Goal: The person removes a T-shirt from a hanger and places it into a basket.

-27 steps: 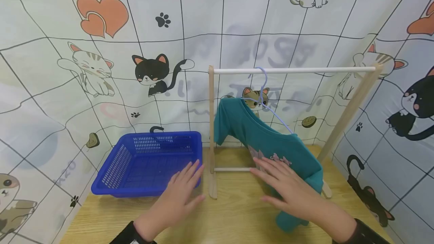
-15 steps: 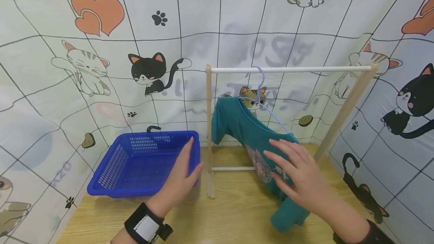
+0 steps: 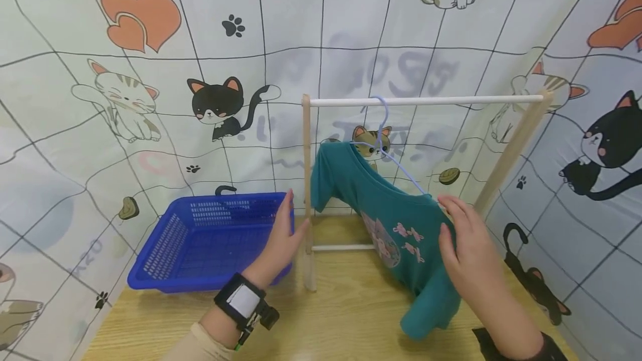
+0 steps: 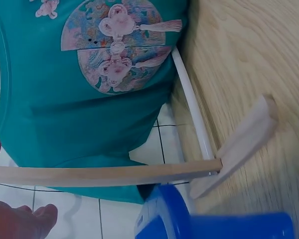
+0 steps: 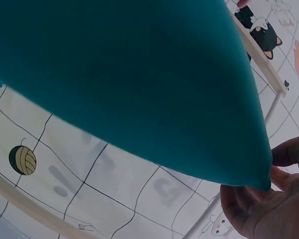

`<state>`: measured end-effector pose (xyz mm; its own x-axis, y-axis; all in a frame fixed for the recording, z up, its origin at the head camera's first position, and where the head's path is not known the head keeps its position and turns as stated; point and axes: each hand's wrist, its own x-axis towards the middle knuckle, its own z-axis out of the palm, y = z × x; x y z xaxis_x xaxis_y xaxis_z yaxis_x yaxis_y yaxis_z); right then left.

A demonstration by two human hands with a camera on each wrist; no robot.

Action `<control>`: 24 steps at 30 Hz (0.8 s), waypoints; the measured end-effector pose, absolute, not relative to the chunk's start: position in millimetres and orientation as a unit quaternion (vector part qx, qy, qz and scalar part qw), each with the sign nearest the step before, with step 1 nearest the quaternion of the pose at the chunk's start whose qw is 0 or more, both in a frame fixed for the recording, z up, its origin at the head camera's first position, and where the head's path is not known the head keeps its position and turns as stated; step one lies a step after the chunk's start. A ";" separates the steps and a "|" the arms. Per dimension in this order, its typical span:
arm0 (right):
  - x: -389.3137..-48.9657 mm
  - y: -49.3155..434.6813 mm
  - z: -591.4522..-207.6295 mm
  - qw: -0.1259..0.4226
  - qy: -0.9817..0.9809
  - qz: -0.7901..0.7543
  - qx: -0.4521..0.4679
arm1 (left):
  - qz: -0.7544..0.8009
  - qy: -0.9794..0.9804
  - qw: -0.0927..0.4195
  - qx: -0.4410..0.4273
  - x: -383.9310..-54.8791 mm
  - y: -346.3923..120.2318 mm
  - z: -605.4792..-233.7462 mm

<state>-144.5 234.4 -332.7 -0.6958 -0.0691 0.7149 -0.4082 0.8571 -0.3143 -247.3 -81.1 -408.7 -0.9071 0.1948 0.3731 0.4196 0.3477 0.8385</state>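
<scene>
A teal T-shirt [image 3: 396, 205] with pink bunny-like prints hangs slanted on a light-blue hanger [image 3: 401, 169]. The hanger's left arm runs into the shirt, while its right arm shows outside above the neckline. Its hook sits over the white bar [image 3: 451, 100] of a small wooden rack. My right hand [image 3: 471, 255] pinches the shirt's right shoulder corner, thumb and fingers around the fabric in the right wrist view. Beside the rack's left post [image 3: 307, 171], my left hand [image 3: 278, 244] has straight fingers and holds nothing. In the left wrist view, the post passes between its spread fingers.
A blue plastic basket [image 3: 155, 241] stands left of the rack on the wooden table [image 3: 341, 316]. The rack's slanted right post [image 3: 511, 155] rises behind my right hand. A cat-print sheet [image 3: 281, 15] covers the walls behind and at the right.
My right hand has moved right and up from the shirt's front to its right shoulder corner. My left hand has risen slightly toward the rack's left post.
</scene>
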 end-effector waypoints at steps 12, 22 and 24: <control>-142.9 234.2 -342.7 0.338 -0.895 0.281 0.078 | -0.606 -0.775 0.118 -0.134 -278.5 -47.6 -413.0; -144.5 232.9 -340.5 0.314 -0.896 0.307 0.066 | -0.540 -0.809 0.191 -0.131 -288.5 -38.7 -422.6; -144.2 233.2 -340.5 0.310 -0.896 0.311 0.063 | -0.521 -0.821 0.200 -0.122 -289.8 -38.8 -424.5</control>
